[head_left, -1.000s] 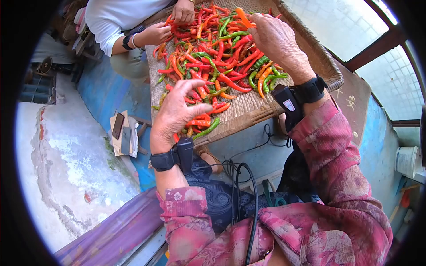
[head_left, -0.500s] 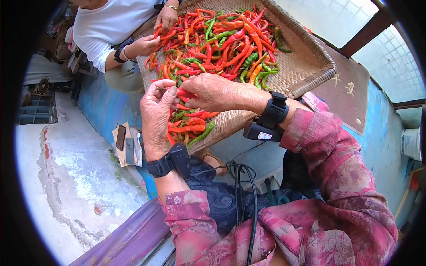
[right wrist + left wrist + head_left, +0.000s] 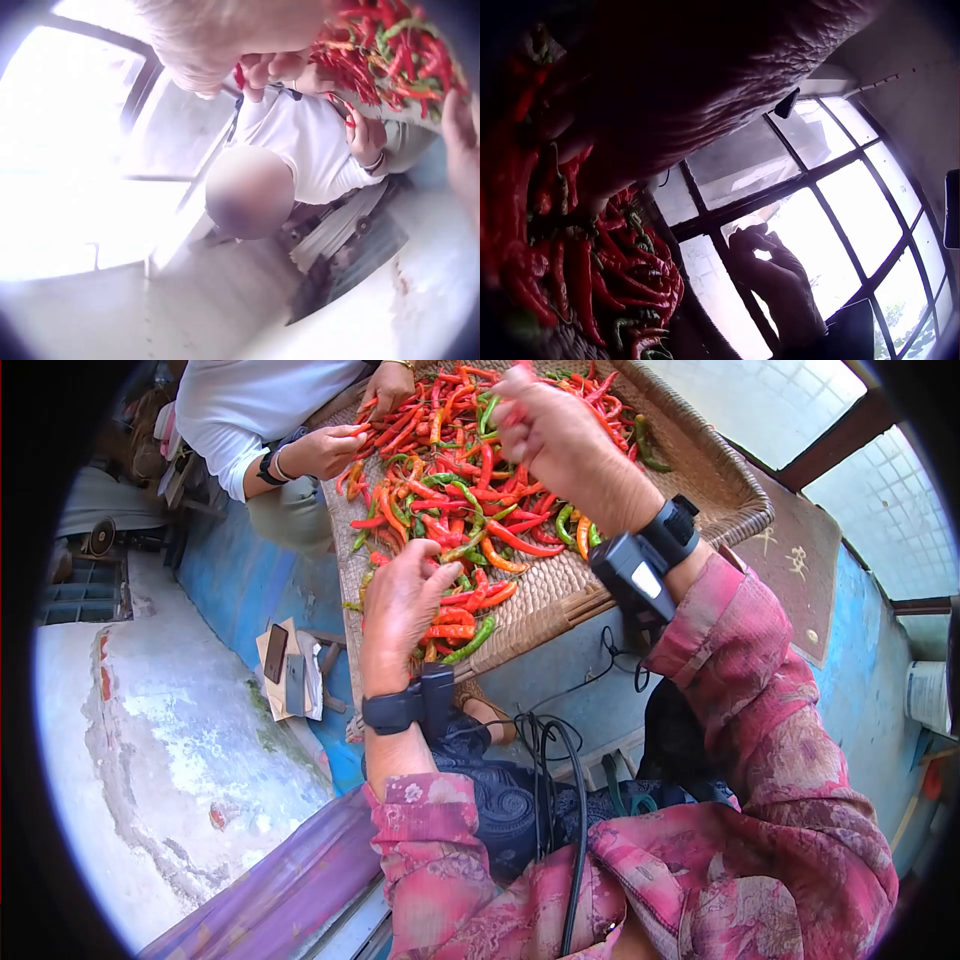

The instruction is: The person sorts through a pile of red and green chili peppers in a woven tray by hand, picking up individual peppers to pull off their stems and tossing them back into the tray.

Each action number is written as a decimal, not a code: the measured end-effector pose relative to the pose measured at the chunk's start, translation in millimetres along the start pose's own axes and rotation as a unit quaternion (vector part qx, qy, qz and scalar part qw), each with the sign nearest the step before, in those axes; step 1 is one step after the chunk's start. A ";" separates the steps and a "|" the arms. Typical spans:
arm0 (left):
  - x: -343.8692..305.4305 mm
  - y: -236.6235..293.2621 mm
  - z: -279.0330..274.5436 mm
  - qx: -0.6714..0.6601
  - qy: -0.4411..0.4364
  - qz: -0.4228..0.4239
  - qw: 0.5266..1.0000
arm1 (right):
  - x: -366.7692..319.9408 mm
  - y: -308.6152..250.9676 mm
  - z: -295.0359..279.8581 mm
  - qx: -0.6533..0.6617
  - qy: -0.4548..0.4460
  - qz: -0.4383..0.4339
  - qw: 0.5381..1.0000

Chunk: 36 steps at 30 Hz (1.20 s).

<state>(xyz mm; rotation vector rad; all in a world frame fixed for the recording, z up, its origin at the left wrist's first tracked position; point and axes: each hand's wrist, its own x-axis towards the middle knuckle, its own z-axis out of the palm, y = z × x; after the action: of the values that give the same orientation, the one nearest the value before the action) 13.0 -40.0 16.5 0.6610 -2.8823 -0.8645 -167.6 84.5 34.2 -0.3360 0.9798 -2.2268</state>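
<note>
Red, orange and green chili peppers (image 3: 510,550) lie heaped on a woven tray (image 3: 745,510). Above the far part of the heap, my right hand (image 3: 570,450) is raised and blurred, its fingers curled. A red chili pepper (image 3: 240,76) shows at those fingertips in the right wrist view. My left hand (image 3: 398,610) is low over the near left corner of the tray, thumb and fingers loosely bent and apart, with peppers right beside the fingertips. Dark in the left wrist view, its palm side hides part of the heap.
Across the tray a person in a white top (image 3: 265,410) handles peppers with both hands. Black cables (image 3: 550,760) hang below the tray near my lap. Phones (image 3: 275,652) lie on a small stool at left. Windows (image 3: 775,400) stand at right.
Half a second ago my hands met at the near left of the tray around a red pepper. Since then the right hand has swung up and away over the heap, and the left fingers have loosened.
</note>
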 end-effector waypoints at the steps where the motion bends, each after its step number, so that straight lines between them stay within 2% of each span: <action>1: 1.9 -1.7 3.0 0.000 0.001 -0.001 1.000 | 6.5 -1.6 -6.4 0.127 0.003 -0.005 0.992; 3: 8.1 -4.5 10.5 0.143 0.005 0.015 0.990 | 12.2 2.6 -15.4 0.161 0.012 -0.031 0.986; 5: 11.0 -1.1 12.7 0.137 -0.005 0.011 0.990 | 7.0 5.6 -12.0 0.140 0.003 0.048 0.989; 6: 12.5 -0.1 14.0 0.143 -0.013 0.010 0.990 | 0.6 8.2 -11.4 0.097 -0.053 0.077 0.991; 7: 13.6 0.6 15.4 0.149 -0.022 0.008 0.989 | -6.9 8.3 0.4 -0.010 -0.002 0.089 0.996; 10: 20.0 -5.0 24.6 0.198 -0.022 0.028 0.980 | -14.0 15.3 7.1 -0.189 -0.071 0.037 0.979; 11: 21.2 -6.9 25.1 0.198 -0.022 0.028 0.980 | -14.5 15.2 6.8 -0.189 -0.070 0.037 0.979; 13: 23.0 -4.5 20.3 0.190 -0.017 0.020 0.981 | -15.4 14.8 4.8 -0.245 -0.126 0.013 0.961; 15: 21.5 -8.8 8.7 0.175 0.009 0.032 0.984 | -13.9 16.0 3.8 -0.269 -0.117 0.002 0.956; 17: 18.1 -11.2 -2.9 0.158 0.036 0.043 0.986 | -13.1 18.4 2.2 -0.401 -0.130 -0.094 0.902; 18: 15.9 -10.4 -9.1 0.072 0.042 0.027 0.996 | -13.6 19.5 1.4 -0.400 -0.130 -0.094 0.902; 20: 13.4 -9.7 -13.3 -0.095 0.048 0.004 0.994 | -16.0 22.9 0.5 -0.558 -0.225 -0.126 0.789; 21: 12.0 -6.4 -14.1 -0.094 0.048 0.003 0.994 | -17.8 25.7 0.3 -0.627 -0.269 -0.140 0.717; 23: 8.8 1.8 -14.9 -0.183 0.033 0.018 0.982 | -26.2 38.3 -0.1 -0.642 -0.267 -0.172 0.698; 25: 10.3 -1.1 -14.2 -0.208 0.020 0.019 0.978 | -30.6 36.3 9.8 -0.681 -0.283 -0.066 0.672; 26: 12.2 -4.6 -12.9 -0.246 0.031 0.029 0.968 | -30.9 36.6 11.9 -0.681 -0.284 -0.066 0.672; 28: 14.2 -7.7 -10.9 -0.324 0.057 0.026 0.944 | -31.5 37.4 15.2 -0.716 -0.268 -0.081 0.640; 29: 15.6 -7.9 -11.5 -0.324 0.058 0.026 0.944 | -30.2 35.4 15.8 -0.715 -0.269 -0.081 0.640; 31: 18.2 -7.5 -13.3 -0.294 0.159 -0.021 0.942 | -24.2 29.9 12.8 -0.755 -0.179 -0.121 0.619; 32: 21.3 -15.4 -13.4 -0.189 0.169 -0.013 0.967 | -15.6 27.9 7.4 -0.778 -0.137 -0.142 0.597; 33: 23.8 -22.3 -10.9 -0.189 0.171 -0.014 0.967 | -9.8 21.0 6.6 -0.809 -0.071 -0.145 0.565; 34: 26.5 -29.2 -7.1 -0.008 0.171 0.043 0.984 | -10.2 7.4 4.7 -0.803 -0.029 -0.169 0.571; 35: 29.5 -35.7 -2.1 0.173 0.163 0.098 0.966 | 2.5 2.6 -6.6 -0.811 0.010 -0.170 0.560; 36: 33.3 -42.0 4.7 0.169 0.140 0.114 0.969 | 4.6 -6.6 -12.3 -0.804 0.054 -0.204 0.555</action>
<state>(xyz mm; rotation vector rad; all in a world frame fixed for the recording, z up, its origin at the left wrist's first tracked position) -1.9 -83.1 -12.2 0.4162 -2.7885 -0.2293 -180.0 91.5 30.4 -1.2609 3.0053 -0.8386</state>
